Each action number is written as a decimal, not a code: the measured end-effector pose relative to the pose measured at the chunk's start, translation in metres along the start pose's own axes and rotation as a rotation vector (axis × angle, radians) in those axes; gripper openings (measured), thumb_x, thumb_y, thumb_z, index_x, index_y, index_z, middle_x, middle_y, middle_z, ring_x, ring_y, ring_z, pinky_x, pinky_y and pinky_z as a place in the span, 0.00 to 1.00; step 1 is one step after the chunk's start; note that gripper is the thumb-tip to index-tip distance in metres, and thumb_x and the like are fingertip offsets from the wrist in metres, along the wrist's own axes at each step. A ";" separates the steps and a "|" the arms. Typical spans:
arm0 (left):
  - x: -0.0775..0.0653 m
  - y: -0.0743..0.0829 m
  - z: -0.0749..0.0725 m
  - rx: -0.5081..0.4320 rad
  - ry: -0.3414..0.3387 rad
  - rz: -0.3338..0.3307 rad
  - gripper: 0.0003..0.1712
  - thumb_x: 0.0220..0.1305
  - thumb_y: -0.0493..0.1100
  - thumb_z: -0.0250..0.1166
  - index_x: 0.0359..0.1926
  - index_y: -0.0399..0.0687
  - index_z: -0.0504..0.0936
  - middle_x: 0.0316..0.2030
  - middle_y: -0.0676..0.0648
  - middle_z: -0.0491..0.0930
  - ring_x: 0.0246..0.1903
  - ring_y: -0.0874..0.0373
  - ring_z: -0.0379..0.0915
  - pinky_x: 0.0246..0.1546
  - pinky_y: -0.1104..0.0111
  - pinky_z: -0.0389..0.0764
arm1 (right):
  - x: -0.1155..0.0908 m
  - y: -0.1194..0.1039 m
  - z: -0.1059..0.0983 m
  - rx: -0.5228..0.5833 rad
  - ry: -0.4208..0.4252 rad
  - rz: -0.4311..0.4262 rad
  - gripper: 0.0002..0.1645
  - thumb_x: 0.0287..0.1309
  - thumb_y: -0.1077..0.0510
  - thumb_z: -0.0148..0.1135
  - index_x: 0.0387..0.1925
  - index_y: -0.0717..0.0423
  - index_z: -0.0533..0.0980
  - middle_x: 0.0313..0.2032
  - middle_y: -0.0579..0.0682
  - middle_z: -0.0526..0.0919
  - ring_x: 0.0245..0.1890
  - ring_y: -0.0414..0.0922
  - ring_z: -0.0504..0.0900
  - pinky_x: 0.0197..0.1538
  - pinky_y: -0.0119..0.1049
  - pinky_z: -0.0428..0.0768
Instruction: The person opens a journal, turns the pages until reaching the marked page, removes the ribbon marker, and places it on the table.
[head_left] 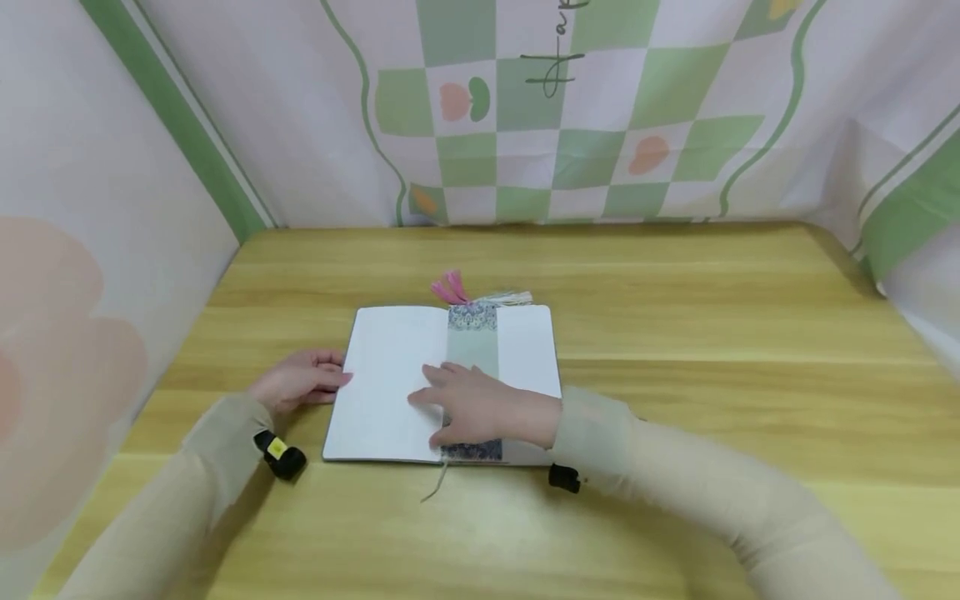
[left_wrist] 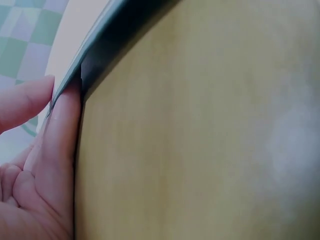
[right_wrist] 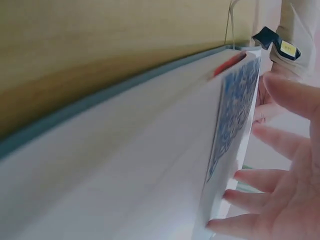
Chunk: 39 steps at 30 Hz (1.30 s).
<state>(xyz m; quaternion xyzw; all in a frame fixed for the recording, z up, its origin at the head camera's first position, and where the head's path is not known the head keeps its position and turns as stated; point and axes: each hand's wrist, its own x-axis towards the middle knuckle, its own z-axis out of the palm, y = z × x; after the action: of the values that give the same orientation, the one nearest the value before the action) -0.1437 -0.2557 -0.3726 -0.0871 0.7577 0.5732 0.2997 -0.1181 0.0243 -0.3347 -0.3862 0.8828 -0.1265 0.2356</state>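
An open notebook (head_left: 393, 367) with blank white pages and a dark blue-green cover lies on the table. Along its middle fold, on the right page, is a pale green bookmark (head_left: 472, 346) with blue patterned ends. My left hand (head_left: 303, 379) pinches the notebook's left edge; in the left wrist view the thumb is above and a finger (left_wrist: 62, 130) is under the cover. Across the bookmark lies my right hand (head_left: 480, 406), its fingers spread and fairly straight, fingertips at the fold. A red edge (right_wrist: 230, 64) shows beneath the bookmark's end in the right wrist view.
Pink tassel (head_left: 450, 287) and whitish tassel (head_left: 506, 297) stick out past the notebook's top edge. A thin ribbon (head_left: 437, 483) hangs from the bottom of the fold. The wooden table (head_left: 712, 317) meets a green-and-white checked curtain (head_left: 600, 158) at the back.
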 end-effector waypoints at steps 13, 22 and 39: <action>0.002 -0.002 0.004 0.008 0.019 -0.007 0.25 0.66 0.36 0.59 0.58 0.29 0.62 0.33 0.55 0.76 0.32 0.68 0.73 0.36 0.76 0.79 | -0.009 0.049 -0.029 0.220 0.413 0.275 0.46 0.48 0.46 0.71 0.65 0.58 0.63 0.63 0.61 0.68 0.63 0.59 0.66 0.63 0.54 0.67; 0.003 -0.002 0.004 0.017 0.019 0.006 0.29 0.66 0.36 0.59 0.62 0.28 0.58 0.35 0.54 0.76 0.33 0.68 0.73 0.36 0.76 0.79 | 0.000 0.096 -0.041 0.508 0.334 0.430 0.55 0.47 0.49 0.72 0.69 0.64 0.53 0.63 0.67 0.64 0.63 0.60 0.65 0.64 0.50 0.67; 0.004 -0.003 0.001 0.032 0.030 -0.006 0.28 0.66 0.37 0.59 0.61 0.29 0.60 0.36 0.54 0.75 0.33 0.67 0.73 0.36 0.76 0.79 | 0.030 0.105 -0.036 0.327 0.250 0.451 0.54 0.40 0.47 0.77 0.66 0.59 0.61 0.68 0.62 0.59 0.69 0.59 0.56 0.69 0.53 0.55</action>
<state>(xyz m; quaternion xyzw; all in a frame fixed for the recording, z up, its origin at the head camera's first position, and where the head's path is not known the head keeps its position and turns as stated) -0.1453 -0.2544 -0.3774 -0.0932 0.7709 0.5586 0.2915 -0.2198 0.0734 -0.3557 -0.1190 0.9363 -0.2579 0.2065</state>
